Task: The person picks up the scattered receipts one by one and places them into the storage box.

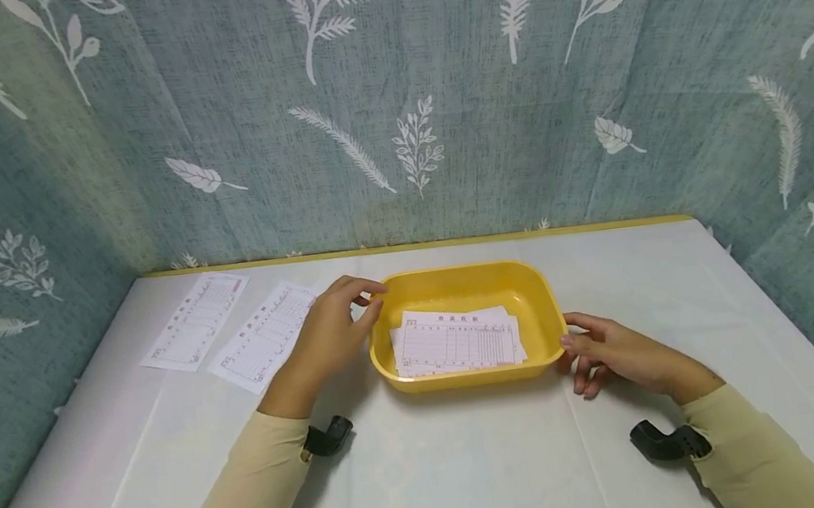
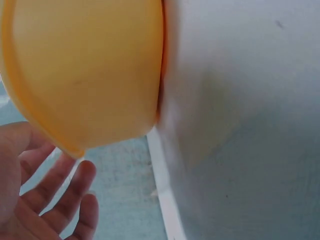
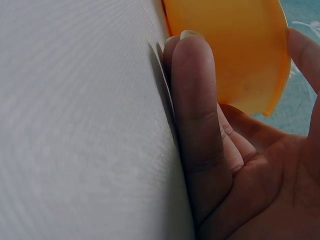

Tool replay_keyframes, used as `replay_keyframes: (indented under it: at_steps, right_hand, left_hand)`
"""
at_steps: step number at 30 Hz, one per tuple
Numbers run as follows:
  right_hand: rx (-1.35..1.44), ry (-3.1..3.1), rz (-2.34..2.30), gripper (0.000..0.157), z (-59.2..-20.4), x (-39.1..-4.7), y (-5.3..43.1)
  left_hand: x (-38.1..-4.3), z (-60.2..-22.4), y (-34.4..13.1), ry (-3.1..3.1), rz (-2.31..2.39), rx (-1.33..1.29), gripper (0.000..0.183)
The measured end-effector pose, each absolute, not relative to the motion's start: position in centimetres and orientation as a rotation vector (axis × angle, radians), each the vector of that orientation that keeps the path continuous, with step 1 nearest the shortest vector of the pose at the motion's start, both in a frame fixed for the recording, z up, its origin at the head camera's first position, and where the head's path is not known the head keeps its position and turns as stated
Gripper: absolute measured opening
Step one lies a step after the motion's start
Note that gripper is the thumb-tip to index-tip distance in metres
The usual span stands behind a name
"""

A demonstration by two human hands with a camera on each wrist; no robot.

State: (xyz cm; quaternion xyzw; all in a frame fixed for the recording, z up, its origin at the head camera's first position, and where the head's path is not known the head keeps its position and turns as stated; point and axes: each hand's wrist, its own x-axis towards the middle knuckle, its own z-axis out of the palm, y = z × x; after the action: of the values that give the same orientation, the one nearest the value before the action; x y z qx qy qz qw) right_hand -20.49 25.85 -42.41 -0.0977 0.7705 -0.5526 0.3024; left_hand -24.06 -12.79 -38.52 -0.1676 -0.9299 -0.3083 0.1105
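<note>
A yellow plastic basin (image 1: 544, 305) stands on the white-covered table, with several printed paper slips (image 1: 458, 340) lying overlapped inside. At its left end my left hand (image 1: 328, 330) holds the rim lightly, its thumb and index finger at the far left corner. The left wrist view shows the other fingers (image 2: 87, 175) loosely bent beside the basin's wall. My right hand (image 1: 625, 351) holds the right end of the basin, thumb on the rim. Its remaining fingers (image 3: 192, 95) are bent low by the table, next to the basin's side.
Two more printed slips, one paper slip (image 1: 196, 321) at the far left and another slip (image 1: 266, 337) nearer the left hand, lie flat on the table (image 1: 470, 473). A leaf-patterned cloth (image 1: 392, 121) rises behind and at both sides. Black wrist devices (image 1: 328, 436) sit on both sleeves.
</note>
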Motion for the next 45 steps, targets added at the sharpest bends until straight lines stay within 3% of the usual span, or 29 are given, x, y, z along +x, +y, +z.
replay_keyframes:
  at_steps: [17, 45]
  right_hand:
    - [-0.272, 2.037, -1.474, 0.063, -42.0, -20.4, 25.7]
    - [-0.289, 2.021, -1.492, 0.062, -42.4, -20.4, 25.9]
  left_hand:
    - [-24.8, -38.6, -13.8, -2.76, -0.921, -0.463, 0.019]
    - [-26.0, -38.6, -19.3, -2.824, -1.026, -0.034, 0.026]
